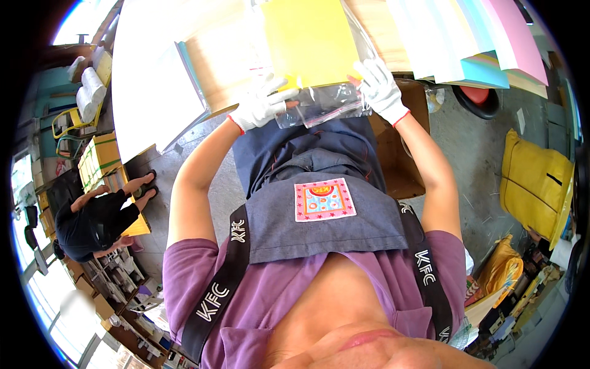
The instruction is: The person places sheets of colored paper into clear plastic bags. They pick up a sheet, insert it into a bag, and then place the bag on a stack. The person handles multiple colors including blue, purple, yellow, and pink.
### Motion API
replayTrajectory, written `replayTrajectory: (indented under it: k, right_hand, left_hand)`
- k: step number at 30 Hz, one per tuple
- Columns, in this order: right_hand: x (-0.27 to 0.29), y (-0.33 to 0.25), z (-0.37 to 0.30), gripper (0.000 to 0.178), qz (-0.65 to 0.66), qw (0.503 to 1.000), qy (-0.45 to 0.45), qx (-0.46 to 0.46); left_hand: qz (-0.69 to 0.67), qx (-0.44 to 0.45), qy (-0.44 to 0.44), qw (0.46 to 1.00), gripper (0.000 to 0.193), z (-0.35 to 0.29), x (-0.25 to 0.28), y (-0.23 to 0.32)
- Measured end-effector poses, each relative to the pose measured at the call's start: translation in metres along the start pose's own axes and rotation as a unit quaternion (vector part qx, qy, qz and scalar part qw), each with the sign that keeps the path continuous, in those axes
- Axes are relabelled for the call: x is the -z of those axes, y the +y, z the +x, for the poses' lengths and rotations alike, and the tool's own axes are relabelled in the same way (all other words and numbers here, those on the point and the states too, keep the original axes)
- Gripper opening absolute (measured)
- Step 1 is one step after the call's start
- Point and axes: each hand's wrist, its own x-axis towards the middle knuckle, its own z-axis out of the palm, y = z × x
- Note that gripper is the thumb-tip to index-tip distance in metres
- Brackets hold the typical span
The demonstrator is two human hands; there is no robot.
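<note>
Head view, from the left: a co-worker in dark clothing (92,221) is bent over near strapped cardboard cartons (100,157), and a stack of white paper (163,89) lies on the pale wooden table (215,64). Next, the left hand (261,111), in a white glove with a red cuff, touches the near left part of a clear plastic bag (338,101); whether it pinches the film, I cannot tell. Central on the table's near side, a yellow rectangular sheet or stack (310,43) has the bag's film showing below and beside it. The right hand (381,92), gloved alike, has its thumb by the yellow near right corner, fingers spread; its grip is also unclear. Farther right sit pastel paper stacks (485,67), then a bulky yellow bundle (534,178) beyond.
</note>
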Motion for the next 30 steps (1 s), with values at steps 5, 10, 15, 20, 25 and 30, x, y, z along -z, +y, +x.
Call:
replayTrajectory:
  k: [5, 10, 15, 20, 25, 30]
  right_hand:
    - [0.01, -0.012, -0.002, 0.033, 0.094, 0.995, -0.021, 0.03]
    - [0.016, -0.04, -0.026, 0.019, 0.187, 0.976, -0.019, -0.11]
    - [-0.011, -0.09, -0.035, 0.017, 0.254, 0.812, 0.051, -0.524]
    - [-0.037, -0.096, -0.02, 0.029, 0.379, 0.632, 0.138, -0.662]
    - [-0.006, -0.073, 0.013, 0.053, 0.397, 0.517, -0.064, -0.756]
    - [0.023, -0.063, 0.046, 0.028, 0.474, 0.629, -0.147, -0.599]
  left_hand:
    - [-0.015, 0.105, 0.001, 0.994, 0.038, -0.025, 0.008, 0.014]
    - [-0.095, 0.245, 0.039, 0.964, 0.019, -0.049, -0.004, 0.048]
    - [-0.327, 0.61, 0.282, 0.665, 0.029, -0.027, -0.048, 0.078]
    - [-0.475, 0.651, 0.42, 0.418, 0.013, -0.023, -0.098, 0.068]
    - [-0.473, 0.682, 0.317, 0.459, 0.027, -0.029, -0.095, 0.059]
    - [-0.444, 0.665, 0.214, 0.561, 0.055, -0.012, -0.034, 0.056]
